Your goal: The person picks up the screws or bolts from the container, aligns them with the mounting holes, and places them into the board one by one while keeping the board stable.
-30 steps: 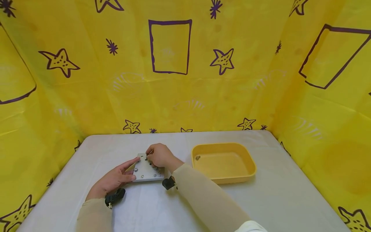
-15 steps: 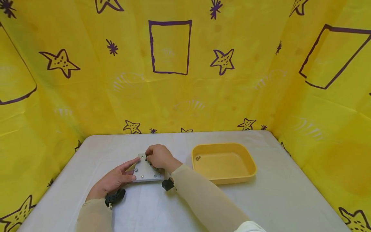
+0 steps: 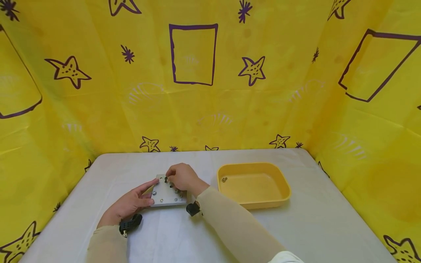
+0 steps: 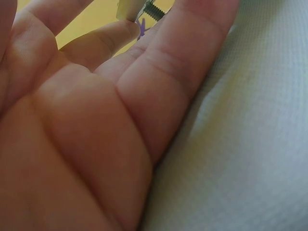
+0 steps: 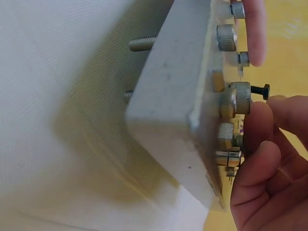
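Observation:
A grey metal plate [image 3: 167, 195] carries several bolts along its edges. My left hand [image 3: 129, 202] grips its left side, thumb at the near corner and index finger by the far end. In the left wrist view, a plate corner [image 4: 129, 7] and bolt thread [image 4: 154, 11] show beyond my fingers. My right hand [image 3: 185, 178] has its fingers curled at a black bolt [image 5: 262, 91] near the plate's far end, fingertips against its head. Silver bolt heads [image 5: 227, 37] line the plate's face, and a threaded end [image 5: 143, 44] sticks out behind.
To the right stands a yellow tray [image 3: 254, 202] with a small brass-coloured bolt [image 3: 224, 179] at its left side. A white cloth covers the table [image 3: 315, 226]. Yellow printed curtains [image 3: 194, 120] enclose the back and both sides.
My right fingers have shifted slightly right, so the black bolt shows more plainly in the head view than half a second ago. The left hand and plate have stayed put.

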Demonstrator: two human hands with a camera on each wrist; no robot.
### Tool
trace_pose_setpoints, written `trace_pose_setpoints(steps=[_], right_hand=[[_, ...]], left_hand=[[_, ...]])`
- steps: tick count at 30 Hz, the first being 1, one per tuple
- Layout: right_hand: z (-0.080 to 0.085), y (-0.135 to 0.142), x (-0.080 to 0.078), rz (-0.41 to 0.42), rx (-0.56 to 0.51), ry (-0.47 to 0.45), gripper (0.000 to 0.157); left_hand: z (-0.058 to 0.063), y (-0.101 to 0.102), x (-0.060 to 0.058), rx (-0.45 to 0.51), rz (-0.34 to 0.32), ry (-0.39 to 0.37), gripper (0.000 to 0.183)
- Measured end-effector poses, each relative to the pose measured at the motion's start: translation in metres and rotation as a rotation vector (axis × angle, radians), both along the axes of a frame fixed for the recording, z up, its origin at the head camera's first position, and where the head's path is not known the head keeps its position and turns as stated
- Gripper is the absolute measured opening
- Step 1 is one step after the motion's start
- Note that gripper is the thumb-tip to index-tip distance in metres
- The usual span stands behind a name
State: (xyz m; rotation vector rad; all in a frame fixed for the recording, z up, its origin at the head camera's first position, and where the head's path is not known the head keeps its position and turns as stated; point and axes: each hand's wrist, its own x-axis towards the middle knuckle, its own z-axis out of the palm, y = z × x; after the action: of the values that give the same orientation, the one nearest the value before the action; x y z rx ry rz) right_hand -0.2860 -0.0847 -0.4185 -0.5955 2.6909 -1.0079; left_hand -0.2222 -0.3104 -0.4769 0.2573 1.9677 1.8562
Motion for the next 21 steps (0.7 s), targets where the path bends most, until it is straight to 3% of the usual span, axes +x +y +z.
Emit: trace_pose_setpoints(steps=[6,11,16,21], right_hand=[[-0.001,0.002,0.0,0.026,0.037,0.033,0.019],[0.004,0.01,0.0,0.022,-0.035,-0.001,0.021],[0.019,0.044,0.0,-0.015,-0.307,-0.074,0.02],[0.045,0.105,0.013,-0.117,-0.562,-0.11,0.025]], left_hand=[[0.002,0.001,0.0,-0.004,0.016,-0.007,0.083],[0.004,0.003,0.001,-0.041,0.042,-0.01,0.082],[0.004,0.005,0.0,-0.044,0.057,-0.025,0.082],[0.005,0.004,0.002,-0.056,0.082,-0.024,0.084]])
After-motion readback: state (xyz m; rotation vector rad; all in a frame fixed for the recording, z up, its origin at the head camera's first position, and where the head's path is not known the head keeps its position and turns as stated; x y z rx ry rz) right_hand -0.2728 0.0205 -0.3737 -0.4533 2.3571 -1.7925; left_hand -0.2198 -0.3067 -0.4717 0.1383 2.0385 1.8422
